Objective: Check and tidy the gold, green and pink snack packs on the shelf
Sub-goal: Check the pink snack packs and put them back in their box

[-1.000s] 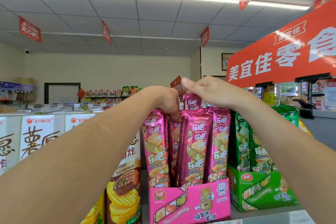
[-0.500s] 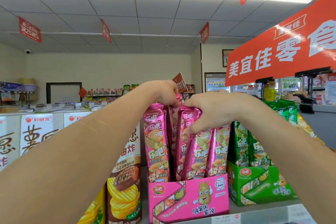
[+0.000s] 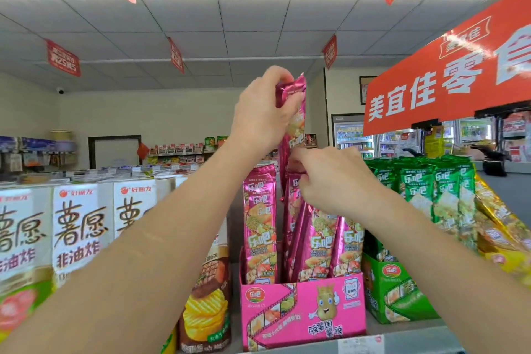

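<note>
While clutching pack tops low in the pink box half a second ago, now hoisting one pink pack well above its row, gripped at the top by the left hand, with the right hand curled just below, hold unclear.

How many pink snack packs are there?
5 in view: one lifted pack gripped by the left hand; one upright pack at the pink box's left end; three leaning packs below the right hand. More may hide behind them.
</note>
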The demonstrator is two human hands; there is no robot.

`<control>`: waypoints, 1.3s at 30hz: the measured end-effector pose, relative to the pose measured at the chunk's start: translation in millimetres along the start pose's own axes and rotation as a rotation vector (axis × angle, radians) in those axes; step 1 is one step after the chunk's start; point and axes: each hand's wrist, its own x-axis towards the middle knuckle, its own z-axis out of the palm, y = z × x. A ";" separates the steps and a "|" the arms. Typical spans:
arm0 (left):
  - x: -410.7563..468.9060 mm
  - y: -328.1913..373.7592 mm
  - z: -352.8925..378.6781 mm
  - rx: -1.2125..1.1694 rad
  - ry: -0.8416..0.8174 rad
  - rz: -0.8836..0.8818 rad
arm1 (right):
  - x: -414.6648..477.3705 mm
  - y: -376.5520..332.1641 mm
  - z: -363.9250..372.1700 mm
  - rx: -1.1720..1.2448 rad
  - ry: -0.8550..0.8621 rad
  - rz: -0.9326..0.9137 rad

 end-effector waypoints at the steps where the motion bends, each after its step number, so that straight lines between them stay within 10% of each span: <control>1: -3.3 3.1 0.0 -0.021 -0.006 -0.013 | -0.8 0.8 2.5 0.005 0.026 -0.011; 16: -69.0 46.7 -4.7 -0.190 0.237 0.469 | -1.9 9.4 1.2 0.462 0.449 0.178; 24: -88.0 46.3 -11.9 -0.160 0.042 0.282 | -34.5 24.1 -33.2 1.081 0.608 -0.050; 39: -152.9 92.5 21.6 -0.474 -0.163 -0.140 | -99.0 62.8 -30.4 1.709 0.399 0.004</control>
